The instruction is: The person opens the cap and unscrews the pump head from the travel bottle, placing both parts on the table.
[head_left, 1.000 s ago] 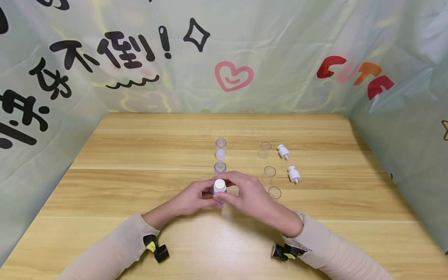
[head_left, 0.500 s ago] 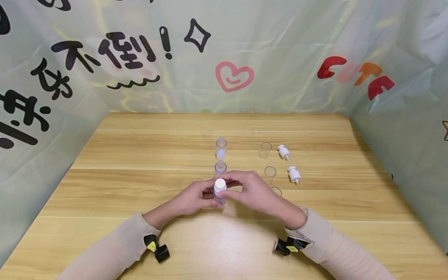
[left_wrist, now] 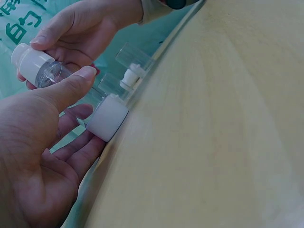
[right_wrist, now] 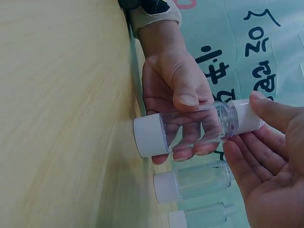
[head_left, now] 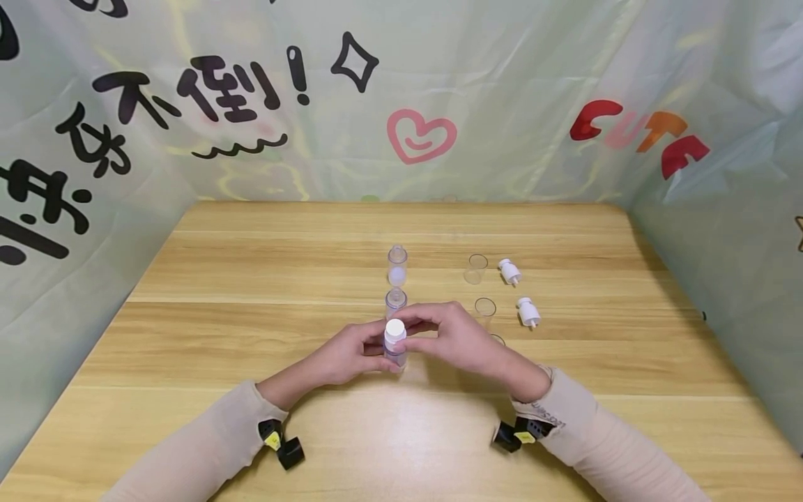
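Note:
A clear bottle (right_wrist: 194,130) with a white base stands upright on the table at the middle in the head view. My left hand (head_left: 343,355) holds its body, thumb on one side and fingers on the other. On the bottle's neck sits a white pump head (head_left: 394,330), which my right hand (head_left: 456,339) pinches between thumb and fingers. Two similar bottles, a nearer one (head_left: 395,300) and a farther one (head_left: 397,266), stand in line behind it, with no pump heads on them.
Right of the bottles are clear caps, a far one (head_left: 476,269), a middle one (head_left: 484,310) and a near one (head_left: 498,339) mostly hidden by my right hand. Two loose white pump heads, far (head_left: 509,272) and near (head_left: 528,312), lie beside them. A printed cloth (head_left: 502,84) surrounds the table.
My right wrist and forearm have shifted slightly right and away while the fingers stay at the pump head. The near cap is now more covered. My left hand and the bottle hold still.

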`<move>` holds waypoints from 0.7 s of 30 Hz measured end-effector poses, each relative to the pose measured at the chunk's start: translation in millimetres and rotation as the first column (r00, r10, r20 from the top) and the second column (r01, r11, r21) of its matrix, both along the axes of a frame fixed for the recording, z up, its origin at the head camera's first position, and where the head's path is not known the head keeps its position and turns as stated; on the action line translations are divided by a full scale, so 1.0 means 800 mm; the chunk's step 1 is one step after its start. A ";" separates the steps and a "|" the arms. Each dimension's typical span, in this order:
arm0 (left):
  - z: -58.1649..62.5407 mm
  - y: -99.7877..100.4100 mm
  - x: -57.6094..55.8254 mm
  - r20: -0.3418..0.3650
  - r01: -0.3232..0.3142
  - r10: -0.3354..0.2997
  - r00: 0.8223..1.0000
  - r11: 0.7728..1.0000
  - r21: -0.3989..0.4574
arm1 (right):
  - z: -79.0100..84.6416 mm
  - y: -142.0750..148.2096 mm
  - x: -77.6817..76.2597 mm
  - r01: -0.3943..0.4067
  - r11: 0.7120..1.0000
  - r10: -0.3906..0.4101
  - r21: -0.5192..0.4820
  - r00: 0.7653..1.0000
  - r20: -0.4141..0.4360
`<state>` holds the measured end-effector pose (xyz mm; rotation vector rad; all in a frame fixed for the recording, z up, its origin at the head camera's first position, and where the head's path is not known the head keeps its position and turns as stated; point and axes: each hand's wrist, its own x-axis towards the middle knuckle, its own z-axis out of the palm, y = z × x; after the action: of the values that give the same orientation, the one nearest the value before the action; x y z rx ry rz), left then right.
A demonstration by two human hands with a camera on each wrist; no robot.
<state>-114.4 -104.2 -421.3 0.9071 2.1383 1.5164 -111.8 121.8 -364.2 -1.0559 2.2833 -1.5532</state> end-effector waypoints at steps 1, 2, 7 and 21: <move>0.000 0.000 0.000 0.002 0.001 -0.001 1.000 1.000 0.002 | 0.000 0.001 -0.001 -0.006 1.000 0.006 -0.004 1.000 0.010; 0.000 0.000 0.000 0.004 0.002 -0.002 1.000 1.000 0.003 | -0.001 0.001 -0.001 -0.011 1.000 0.011 -0.007 1.000 0.020; -0.001 0.000 0.000 0.009 0.000 0.000 1.000 1.000 0.001 | -0.003 0.004 -0.005 -0.046 0.999 0.048 -0.025 0.997 0.064; 0.000 -0.001 0.000 0.006 -0.007 0.007 1.000 1.000 -0.017 | 0.000 0.009 -0.007 -0.106 0.994 0.106 -0.007 0.987 0.122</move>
<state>-114.5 -104.6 -421.0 0.8895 2.1488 1.5005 -117.1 129.0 -363.9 -1.0343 2.1112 -1.5330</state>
